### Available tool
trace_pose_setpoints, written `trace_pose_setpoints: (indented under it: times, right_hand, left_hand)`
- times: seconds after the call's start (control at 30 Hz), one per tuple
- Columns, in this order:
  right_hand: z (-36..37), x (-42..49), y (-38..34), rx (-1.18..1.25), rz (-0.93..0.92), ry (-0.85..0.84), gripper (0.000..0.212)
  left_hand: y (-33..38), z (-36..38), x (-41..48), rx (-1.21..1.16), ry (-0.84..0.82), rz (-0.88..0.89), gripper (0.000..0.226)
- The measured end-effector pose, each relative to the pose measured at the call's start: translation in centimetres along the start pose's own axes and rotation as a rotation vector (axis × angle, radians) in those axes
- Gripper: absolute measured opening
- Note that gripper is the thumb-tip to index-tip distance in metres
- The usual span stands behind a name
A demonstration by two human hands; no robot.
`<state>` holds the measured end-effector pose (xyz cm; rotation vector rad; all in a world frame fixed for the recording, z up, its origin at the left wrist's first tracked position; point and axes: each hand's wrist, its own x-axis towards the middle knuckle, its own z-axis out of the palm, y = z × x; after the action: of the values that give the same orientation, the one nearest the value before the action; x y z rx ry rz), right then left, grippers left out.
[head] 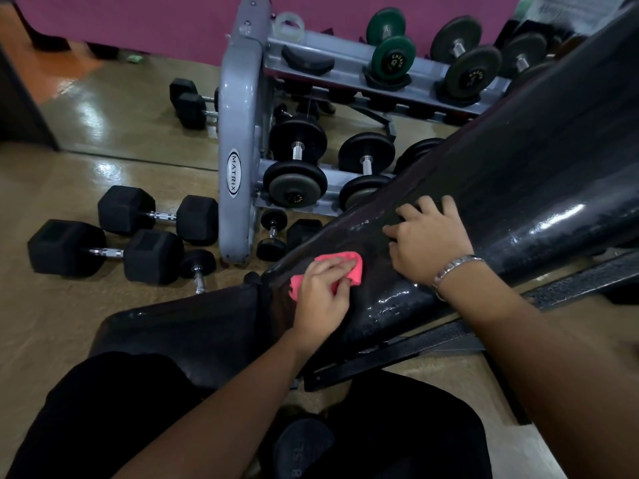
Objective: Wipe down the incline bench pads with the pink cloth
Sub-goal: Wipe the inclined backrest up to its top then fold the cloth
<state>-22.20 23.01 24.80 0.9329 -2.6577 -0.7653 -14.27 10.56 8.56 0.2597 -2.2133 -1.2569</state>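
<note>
The black incline back pad (518, 174) runs from the upper right down to the middle, shiny with wet streaks. The black seat pad (179, 333) lies below it at the lower left. My left hand (321, 292) holds the bunched pink cloth (351, 262) with curled fingers and presses it on the lower end of the back pad. To its right, my right hand (428, 240) rests on the same pad with fingers spread, a metal bracelet on the wrist.
A grey dumbbell rack (238, 140) with round dumbbells stands just beyond the bench. Several black hex dumbbells (103, 247) lie on the floor at left. The black bench frame (415, 350) runs under the pad. A weight (301, 447) sits between my legs.
</note>
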Motion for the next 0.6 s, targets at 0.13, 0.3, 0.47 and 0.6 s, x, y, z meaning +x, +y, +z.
trace_pose_setpoints:
  times: [0.13, 0.3, 0.47, 0.6]
  right_hand:
    - [0.1, 0.0, 0.0, 0.001, -0.003, 0.011, 0.037]
    - [0.1, -0.2, -0.1, 0.004, 0.001, 0.018, 0.037]
    - [0.5, -0.2, 0.1, 0.004, -0.006, 0.027, 0.037]
    - [0.4, -0.2, 0.2, 0.004, -0.001, 0.031, 0.037]
  left_hand:
    - [-1.9, -0.7, -0.8, 0.005, -0.008, 0.076, 0.040]
    - [0.5, 0.7, -0.9, -0.034, 0.039, -0.030, 0.038]
    - [-1.0, 0.0, -1.0, -0.043, 0.021, 0.018, 0.038]
    - [1.0, 0.8, -1.0, -0.046, 0.051, -0.034, 0.038]
